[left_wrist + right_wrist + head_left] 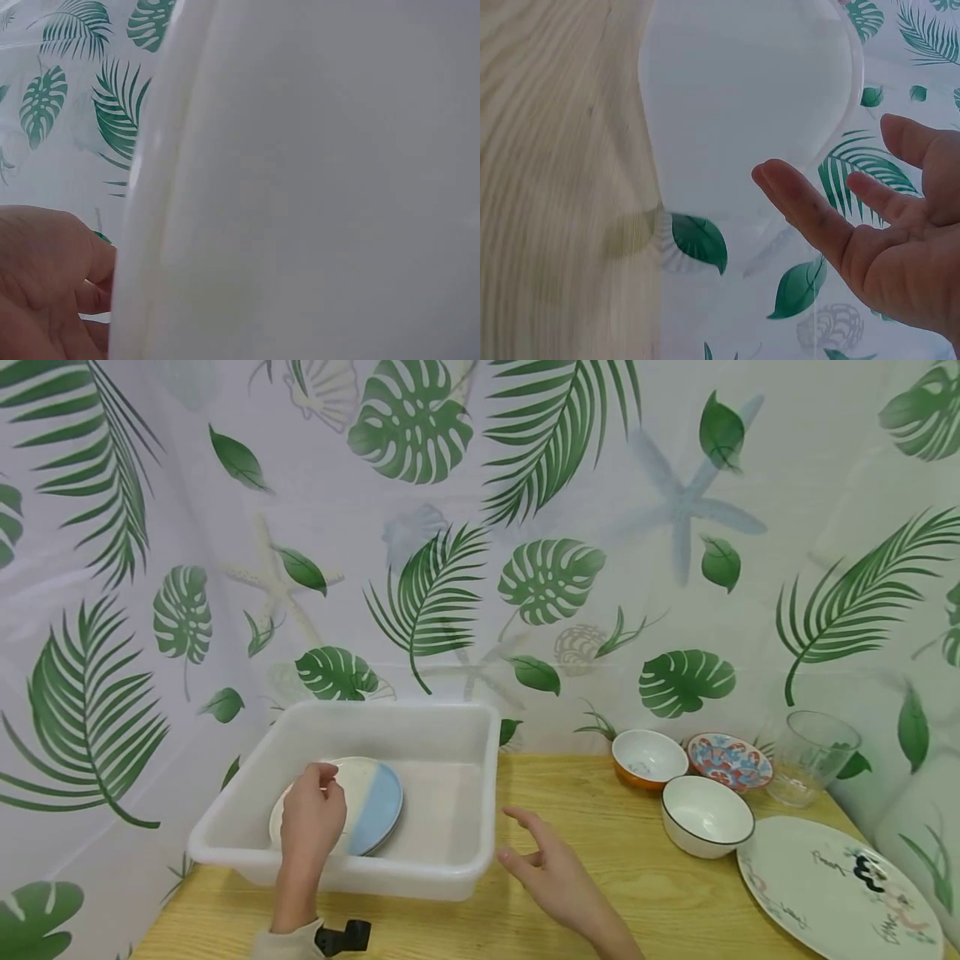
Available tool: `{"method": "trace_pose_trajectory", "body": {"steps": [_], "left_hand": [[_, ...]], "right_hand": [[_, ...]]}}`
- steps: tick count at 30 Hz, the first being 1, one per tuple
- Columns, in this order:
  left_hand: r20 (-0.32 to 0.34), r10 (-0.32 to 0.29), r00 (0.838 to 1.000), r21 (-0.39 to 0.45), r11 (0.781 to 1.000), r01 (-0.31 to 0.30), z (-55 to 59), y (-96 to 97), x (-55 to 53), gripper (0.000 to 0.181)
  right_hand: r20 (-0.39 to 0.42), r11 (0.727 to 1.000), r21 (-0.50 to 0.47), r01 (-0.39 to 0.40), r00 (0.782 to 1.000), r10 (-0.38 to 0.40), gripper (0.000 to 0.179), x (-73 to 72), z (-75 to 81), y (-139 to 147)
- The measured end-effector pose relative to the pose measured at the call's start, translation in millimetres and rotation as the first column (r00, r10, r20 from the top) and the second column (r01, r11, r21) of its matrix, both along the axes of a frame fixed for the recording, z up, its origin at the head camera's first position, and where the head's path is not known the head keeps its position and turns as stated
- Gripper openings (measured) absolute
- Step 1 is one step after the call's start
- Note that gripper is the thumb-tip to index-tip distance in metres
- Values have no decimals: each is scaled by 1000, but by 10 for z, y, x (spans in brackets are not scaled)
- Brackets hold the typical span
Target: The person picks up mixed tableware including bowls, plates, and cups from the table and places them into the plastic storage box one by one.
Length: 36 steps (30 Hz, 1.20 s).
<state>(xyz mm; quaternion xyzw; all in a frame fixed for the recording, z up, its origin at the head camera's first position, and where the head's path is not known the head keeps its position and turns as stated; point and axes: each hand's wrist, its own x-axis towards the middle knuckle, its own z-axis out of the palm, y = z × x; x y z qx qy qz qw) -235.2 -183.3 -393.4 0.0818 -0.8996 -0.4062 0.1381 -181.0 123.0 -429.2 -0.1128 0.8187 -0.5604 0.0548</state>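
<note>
My left hand [312,810] hovers above a round cream-and-blue plate [382,810] inside a white plastic bin [423,885]. Its fingers are loosely bent, and no object shows in its grasp; part of the plate is hidden beneath it. In the left wrist view, the bin wall [315,180] fills most of the picture and hides the left fingertips. Just outside the bin's right side, my right hand [557,878] holds nothing, with thumb and fingers spread apart. The right wrist view shows those fingers [817,217] in front of the bin.
To the right on the wooden table [570,802] stand an orange-sided bowl [651,756], a red-and-blue patterned bowl [729,760], a white dark-rimmed bowl [707,814] and a clear glass [810,760]. A large oval plate [825,885] lies near the right edge. A leaf-patterned sheet [465,610] hangs behind.
</note>
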Motion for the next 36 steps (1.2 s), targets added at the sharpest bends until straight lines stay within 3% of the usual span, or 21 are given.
{"method": "trace_pose_trajectory", "body": {"steps": [8,14,26,36], "left_hand": [[-35,-27,999,23,999,28,-6,197,145,33],[-31,-30,999,43,999,31,-21,266,215,31],[-55,-51,997,27,998,53,10,295,228,30],[-66,-49,997,37,998,52,7,329,213,29]], "right_hand": [[32,990,7,141,989,-141,62,-68,-5,366],[127,974,-39,225,967,-219,66,-113,-59,615],[220,913,-284,292,947,-235,65,-183,-62,915],[281,886,-343,311,934,-219,68,-180,-22,1045]]}}
